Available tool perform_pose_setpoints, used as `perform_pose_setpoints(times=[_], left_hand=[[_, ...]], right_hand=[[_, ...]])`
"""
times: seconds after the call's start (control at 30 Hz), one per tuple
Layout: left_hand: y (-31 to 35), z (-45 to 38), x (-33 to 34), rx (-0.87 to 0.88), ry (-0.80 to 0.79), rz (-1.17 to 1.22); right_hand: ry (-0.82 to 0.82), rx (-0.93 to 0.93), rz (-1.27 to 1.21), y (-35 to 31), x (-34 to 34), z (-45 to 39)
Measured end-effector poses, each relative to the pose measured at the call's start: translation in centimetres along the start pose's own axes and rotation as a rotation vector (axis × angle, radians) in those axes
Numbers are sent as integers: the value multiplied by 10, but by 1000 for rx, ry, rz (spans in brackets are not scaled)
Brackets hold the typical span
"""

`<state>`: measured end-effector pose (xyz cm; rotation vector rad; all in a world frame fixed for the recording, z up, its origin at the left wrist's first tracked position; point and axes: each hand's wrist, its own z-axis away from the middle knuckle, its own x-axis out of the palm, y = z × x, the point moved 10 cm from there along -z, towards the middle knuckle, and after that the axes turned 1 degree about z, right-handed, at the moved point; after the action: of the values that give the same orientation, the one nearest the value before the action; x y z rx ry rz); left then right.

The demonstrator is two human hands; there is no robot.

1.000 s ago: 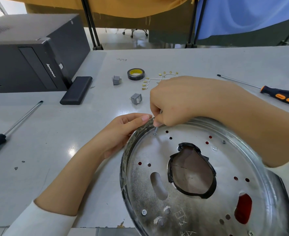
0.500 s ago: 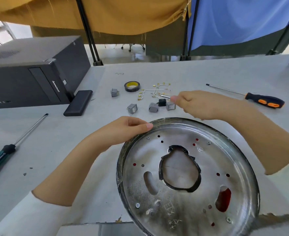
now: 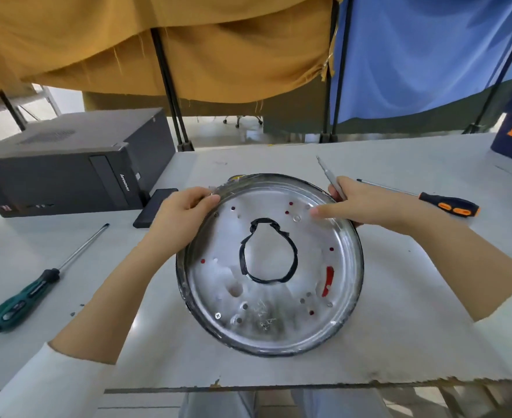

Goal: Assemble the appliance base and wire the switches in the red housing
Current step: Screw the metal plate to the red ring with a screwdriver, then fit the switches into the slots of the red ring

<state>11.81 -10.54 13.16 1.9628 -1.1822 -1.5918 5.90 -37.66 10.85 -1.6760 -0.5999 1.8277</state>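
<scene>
the round metal base plate (image 3: 269, 263) sits at the middle of the grey table (image 3: 399, 327), its near edge well back from the table's chipped front edge; whether it is lifted off the surface cannot be told. its face is pierced with small holes, some showing red behind them, a red slot at about 4 o'clock, and a pear-shaped central opening edged in black tape (image 3: 268, 251). the left hand (image 3: 182, 218) grips the rim at about 10 o'clock, fingers curled over the edge with the tips on the plate's inner face. the right hand (image 3: 366, 206) holds the rim at about 2 o'clock, its thumb laid flat on the inner face pointing toward the centre while the other fingers wrap behind the edge; the same hand pinches a slim silver tool (image 3: 330, 176), which sticks up and away past the rim at 1 o'clock. beyond the right wrist, at 2 o'clock from the plate, lies an orange-and-black screwdriver (image 3: 447, 205). at 9 o'clock a green-handled screwdriver (image 3: 22, 300) lies on the table, apart from the plate. at 10 o'clock stands a dark lenovo computer case (image 3: 67, 173) with a flat black block (image 3: 155, 208) beside it, just behind the left hand.
</scene>
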Motion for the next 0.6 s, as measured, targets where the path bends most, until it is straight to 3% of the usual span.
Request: perform_pose_setpoints(times=[0.2,0.33,0.4,0.5,0.6], left_hand=[[-5,-2,-52,43,324,156],[-17,5,-54,26,396,351],[-22,8,-52,38,360,443],[-22,6,-37,33,176,585],[-33,9,-19,-130,-77,819]], right_hand=[[-119,-62,-468,-26,6,-2],[-136,-103,-621,-40,-1,-9],[-151,-153,-642,-49,-5,-9],[-168,-274,-602,-60,-9,-1],[-117,-356,-381,-69,-7,11]])
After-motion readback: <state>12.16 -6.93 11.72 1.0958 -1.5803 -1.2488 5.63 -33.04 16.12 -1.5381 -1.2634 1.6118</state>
